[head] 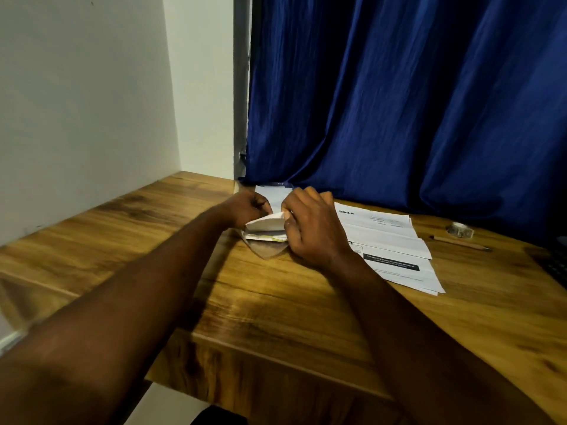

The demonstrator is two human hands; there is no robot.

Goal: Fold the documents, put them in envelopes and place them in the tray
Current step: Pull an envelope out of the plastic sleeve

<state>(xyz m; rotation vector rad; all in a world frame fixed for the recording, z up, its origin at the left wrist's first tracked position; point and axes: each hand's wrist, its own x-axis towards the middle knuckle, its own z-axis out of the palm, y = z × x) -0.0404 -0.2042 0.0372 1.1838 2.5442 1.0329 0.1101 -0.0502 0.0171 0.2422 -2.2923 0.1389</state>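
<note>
Both my hands meet over a small white folded paper bundle [266, 229] near the back of the wooden table [276, 308]. My left hand [245, 208] grips its left end with curled fingers. My right hand [310, 228] pinches its right edge and covers part of it. Whether the bundle is a folded document going into an envelope or the envelope alone, I cannot tell. A clear flap [270, 251] juts out below it. More white printed documents [395, 240] lie flat just right of my right hand. Another pale sheet [271, 193] lies behind my hands.
A dark blue curtain [399, 102] hangs along the table's back edge. A tape roll [459, 230] and a pencil [460, 242] lie at the right. A dark object [557, 265] sits at the right border. White walls [76, 102] close off the left.
</note>
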